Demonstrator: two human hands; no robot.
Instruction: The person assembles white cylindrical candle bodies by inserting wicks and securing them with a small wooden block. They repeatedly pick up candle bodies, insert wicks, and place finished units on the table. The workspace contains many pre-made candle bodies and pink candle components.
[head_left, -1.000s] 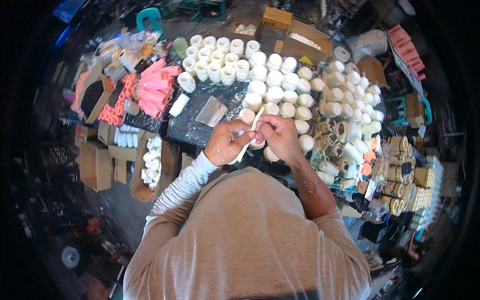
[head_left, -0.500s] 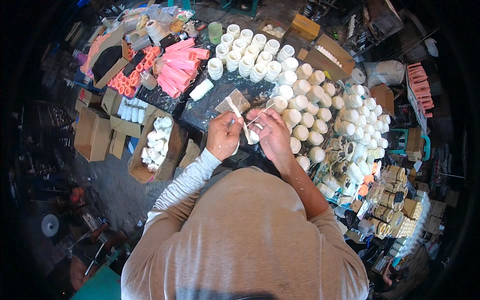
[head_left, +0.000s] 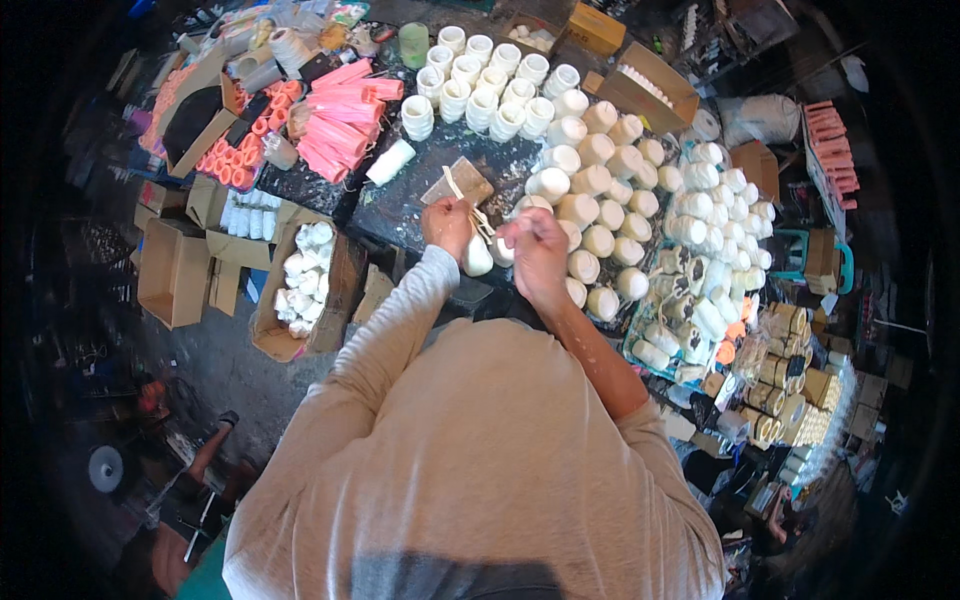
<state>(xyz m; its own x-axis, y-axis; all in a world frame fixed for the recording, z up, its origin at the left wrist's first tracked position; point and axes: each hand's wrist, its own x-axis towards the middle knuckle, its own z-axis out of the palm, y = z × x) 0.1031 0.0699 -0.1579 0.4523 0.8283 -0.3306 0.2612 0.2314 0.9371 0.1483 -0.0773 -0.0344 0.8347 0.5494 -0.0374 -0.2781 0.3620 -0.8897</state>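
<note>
My left hand [head_left: 447, 226] is closed on a flat pale strip [head_left: 453, 183], whose upper end stands out above the fingers. More narrow pale strands [head_left: 483, 224] show beside its fingertips. My right hand [head_left: 538, 248] is just to the right, its fingers drawn together and a little blurred; what they pinch cannot be made out. Beyond the left hand a brownish flat rectangular piece [head_left: 472, 182] lies on the dark worktop [head_left: 400, 222]. Below and between the hands sit a white rounded piece [head_left: 478, 260] and a second white piece [head_left: 503, 252], partly hidden.
White ribbed cups [head_left: 482, 108] stand in rows at the back. Many cream cylindrical pieces [head_left: 598, 241] crowd the right side. Pink tubes [head_left: 335, 130] are piled back left, near a single white roll [head_left: 390, 162]. A cardboard box [head_left: 265, 325] of white pieces stands left.
My right hand has gone from loosely spread fingers around a thin strand to a closed shape, slightly lower. My left hand has turned, hiding more of the strip. The whole view has shifted slightly.
</note>
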